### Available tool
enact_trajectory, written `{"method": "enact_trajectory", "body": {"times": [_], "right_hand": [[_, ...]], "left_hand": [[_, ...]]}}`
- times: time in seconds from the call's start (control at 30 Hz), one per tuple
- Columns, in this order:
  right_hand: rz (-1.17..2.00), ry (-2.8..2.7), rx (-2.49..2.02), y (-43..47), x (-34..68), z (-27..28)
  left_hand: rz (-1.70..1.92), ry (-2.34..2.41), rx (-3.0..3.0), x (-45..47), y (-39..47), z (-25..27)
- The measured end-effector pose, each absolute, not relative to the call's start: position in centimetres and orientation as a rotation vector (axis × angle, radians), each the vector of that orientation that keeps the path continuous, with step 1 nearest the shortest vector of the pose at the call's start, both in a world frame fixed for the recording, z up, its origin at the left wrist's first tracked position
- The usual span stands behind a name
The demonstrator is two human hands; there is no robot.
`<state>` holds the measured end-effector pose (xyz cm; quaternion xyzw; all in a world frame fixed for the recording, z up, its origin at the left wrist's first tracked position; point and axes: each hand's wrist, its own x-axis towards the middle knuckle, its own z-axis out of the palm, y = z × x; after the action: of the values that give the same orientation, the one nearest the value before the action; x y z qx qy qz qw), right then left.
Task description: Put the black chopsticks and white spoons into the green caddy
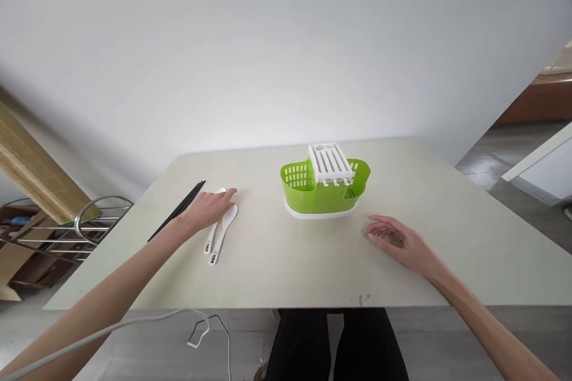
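My left hand point(209, 209) is over two white spoons, palm down, with its index finger and thumb apart. It covers part of the farther spoon point(210, 240); whether it touches that one I cannot tell. The nearer spoon point(223, 231) lies beside it, its bowl by my thumb. Black chopsticks point(181, 207) rest just left of the hand, partly behind my wrist. My right hand point(400, 244) is by the table's right half, fingers loosely curled and thumb apart, holding nothing. Between my hands stands a green basket point(308, 199) with a white slatted rack point(331, 162) across its top.
The basket sits on a white base tray point(308, 215) on the pale table point(286, 268). A white wall point(286, 59) rises behind. At left are a metal rack point(58, 241) and a long tan board point(40, 166). A white cable point(147, 318) hangs before the table's front edge.
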<state>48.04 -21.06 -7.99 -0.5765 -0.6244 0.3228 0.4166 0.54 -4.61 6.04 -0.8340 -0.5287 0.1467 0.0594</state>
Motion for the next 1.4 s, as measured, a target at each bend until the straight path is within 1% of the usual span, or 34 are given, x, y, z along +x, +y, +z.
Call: {"method": "enact_trajectory", "body": {"times": [0.07, 0.13, 0.2, 0.23, 0.3, 0.4, 0.5, 0.63, 0.8, 1.0, 1.2, 1.4], "right_hand": [[0.815, -1.562, -1.448, -21.0, 48.0, -7.9], [0.821, -1.557, -1.442, -21.0, 48.0, -8.0], [0.829, -1.555, -1.435, -21.0, 48.1, -8.3], [0.834, -1.554, -1.434, -20.9, 48.2, -8.4], [0.845, -1.553, -1.435, -20.9, 48.3, -8.7], [0.851, -1.546, -1.420, -20.7, 48.5, -8.9], [0.851, -1.537, -1.403, -20.6, 48.4, -8.8], [0.849, -1.540, -1.391, -20.6, 48.3, -8.7], [0.838, -1.554, -1.412, -20.6, 48.6, -9.1], [0.862, -1.555, -1.446, -20.8, 48.5, -8.7], [0.837, -1.541, -1.489, -20.9, 48.3, -8.6], [0.830, -1.522, -1.533, -21.0, 48.0, -8.2]], "left_hand": [[0.213, -1.595, -2.535, 2.6, -5.2, 7.2], [-0.164, -1.476, -2.598, 5.6, -6.2, 8.4], [-0.564, -1.252, -2.642, 9.5, -7.5, 9.4], [-0.707, -1.138, -2.657, 11.6, -8.2, 9.8], [-0.849, -0.955, -2.698, 15.8, -9.6, 10.1], [-0.840, -0.831, -2.742, 20.6, -10.8, 9.7], [-0.756, -0.815, -2.751, 22.8, -10.8, 8.4], [-0.674, -0.816, -2.722, 22.8, -9.6, 6.8], [-0.697, -0.843, -2.667, 21.3, -7.3, 6.5], [-0.623, -1.105, -2.557, 16.5, -2.3, 7.7], [-0.552, -1.445, -2.409, 8.3, 3.6, 9.3], [-0.387, -1.660, -2.285, -0.1, 8.1, 11.0]]}}
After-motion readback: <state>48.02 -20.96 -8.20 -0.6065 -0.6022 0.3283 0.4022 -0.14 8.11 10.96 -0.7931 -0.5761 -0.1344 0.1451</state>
